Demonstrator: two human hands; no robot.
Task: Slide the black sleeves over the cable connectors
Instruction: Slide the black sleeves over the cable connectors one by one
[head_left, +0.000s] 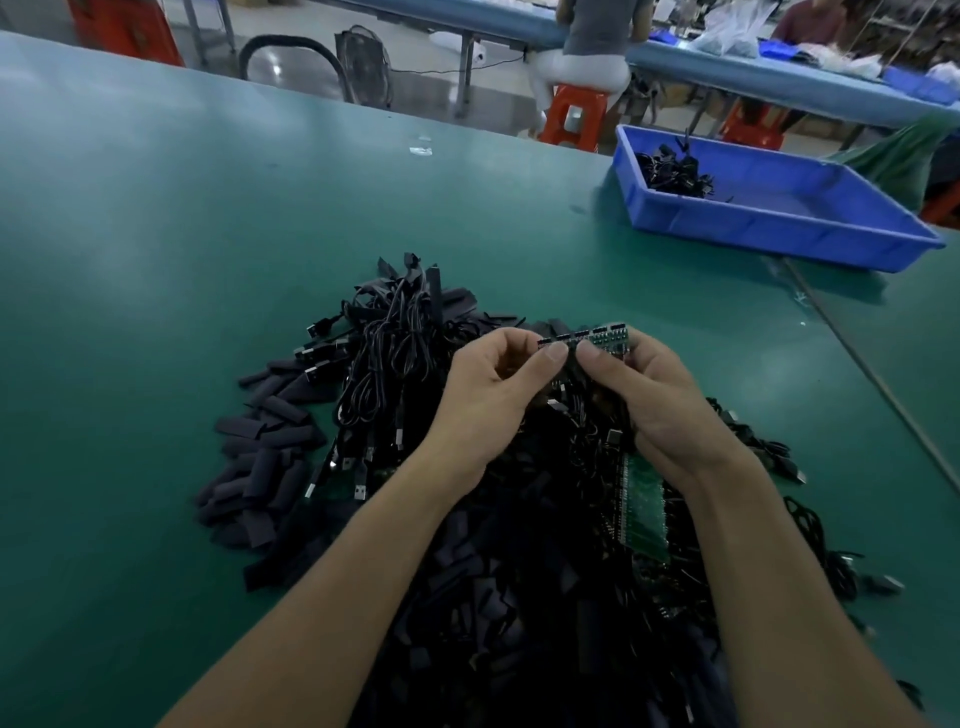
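Note:
Both hands meet above a big heap of black USB cables (384, 358) and flat black sleeves (270, 457) on the green table. Between them is a small green circuit board strip (602, 336) with black parts along its upper edge. My right hand (654, 395) grips the board's right end, fingers curled round it. My left hand (493, 395) pinches its left end between thumb and fingers. Whether a sleeve is on it is hidden by the fingers. Another green board (644, 504) lies in the heap beside my right wrist.
A blue plastic tray (810, 228) with a small bundle of black cables (675, 171) stands at the far right of the table (156, 208). Beyond the table edge, people sit on orange stools (574, 117) at another bench.

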